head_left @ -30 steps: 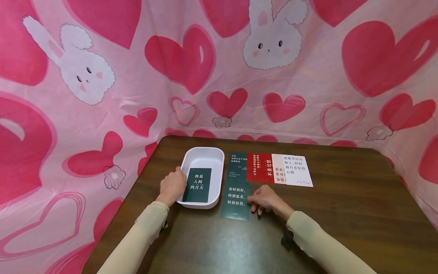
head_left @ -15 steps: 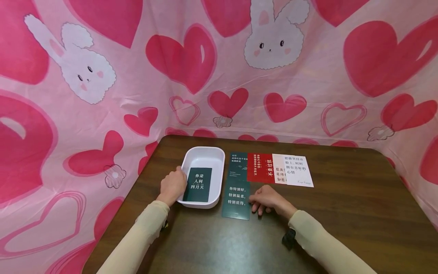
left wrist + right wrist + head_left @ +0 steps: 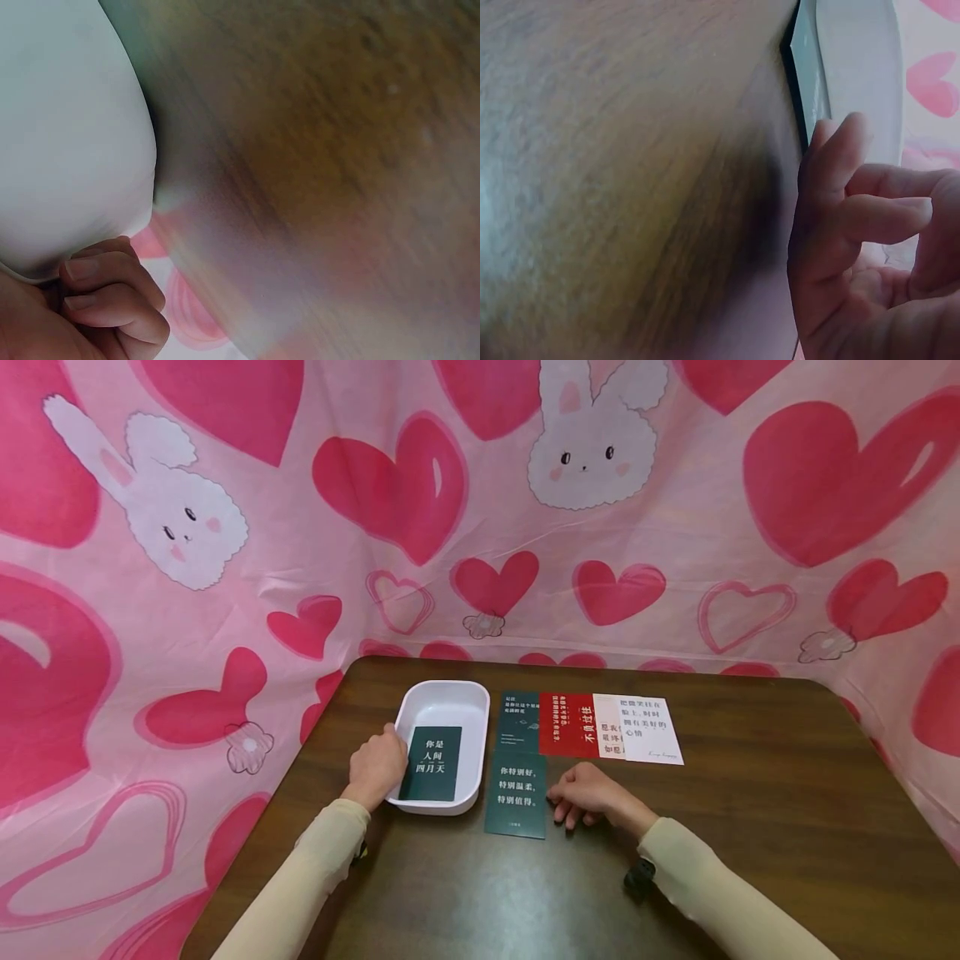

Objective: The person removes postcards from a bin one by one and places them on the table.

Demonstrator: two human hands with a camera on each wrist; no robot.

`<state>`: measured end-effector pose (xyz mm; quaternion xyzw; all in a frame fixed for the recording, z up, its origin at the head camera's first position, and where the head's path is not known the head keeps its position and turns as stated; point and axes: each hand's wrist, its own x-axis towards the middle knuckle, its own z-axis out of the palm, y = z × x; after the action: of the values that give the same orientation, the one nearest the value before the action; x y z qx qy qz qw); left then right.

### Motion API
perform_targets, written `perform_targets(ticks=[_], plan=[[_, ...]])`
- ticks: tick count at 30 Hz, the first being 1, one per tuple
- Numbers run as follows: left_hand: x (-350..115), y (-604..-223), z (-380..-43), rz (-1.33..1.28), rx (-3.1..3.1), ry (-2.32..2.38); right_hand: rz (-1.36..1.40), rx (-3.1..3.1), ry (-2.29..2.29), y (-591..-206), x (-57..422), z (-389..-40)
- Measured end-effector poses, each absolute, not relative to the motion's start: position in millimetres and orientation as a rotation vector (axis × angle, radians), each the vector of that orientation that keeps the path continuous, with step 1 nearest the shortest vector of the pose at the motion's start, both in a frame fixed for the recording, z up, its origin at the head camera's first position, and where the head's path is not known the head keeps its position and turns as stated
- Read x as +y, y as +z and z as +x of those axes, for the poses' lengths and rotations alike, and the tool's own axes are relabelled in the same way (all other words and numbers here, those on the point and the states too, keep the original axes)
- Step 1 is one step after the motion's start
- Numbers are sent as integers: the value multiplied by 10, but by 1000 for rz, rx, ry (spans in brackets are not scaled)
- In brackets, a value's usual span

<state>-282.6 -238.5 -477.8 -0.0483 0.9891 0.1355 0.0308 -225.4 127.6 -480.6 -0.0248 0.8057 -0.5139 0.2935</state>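
Your L hand [image 3: 377,767] pinches the white tray [image 3: 438,807] by its rim, your R hand [image 3: 590,794] is loosely bent w/ no visible grip, and the nearest green text card [image 3: 515,795], flat btwn tray & R hand on the counter [image 3: 750,810], could skid if nudged sideways.

Right hand [image 3: 846,234] at lower right, fingers loosely bent; green card [image 3: 808,75] and white tray [image 3: 864,71] upper right; wooden tabletop [image 3: 622,180] left

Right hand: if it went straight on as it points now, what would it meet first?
The right hand would likely meet the nearest green card first; whether they already touch is unclear.
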Motion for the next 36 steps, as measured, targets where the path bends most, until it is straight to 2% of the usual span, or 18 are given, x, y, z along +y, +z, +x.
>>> perform_targets(ticks=[10,21,36], plan=[[-2380,-4777,-2833,-147,3048,398,-35,2236,-1422,-4693,1303,-2242],[-2384,-4772,-2816,-136,3060,413,30,2308,-1498,-4472,1316,-2384],[-2384,-4778,-2825,-149,3047,404,-139,2516,-1455,-3991,1261,-2668]])
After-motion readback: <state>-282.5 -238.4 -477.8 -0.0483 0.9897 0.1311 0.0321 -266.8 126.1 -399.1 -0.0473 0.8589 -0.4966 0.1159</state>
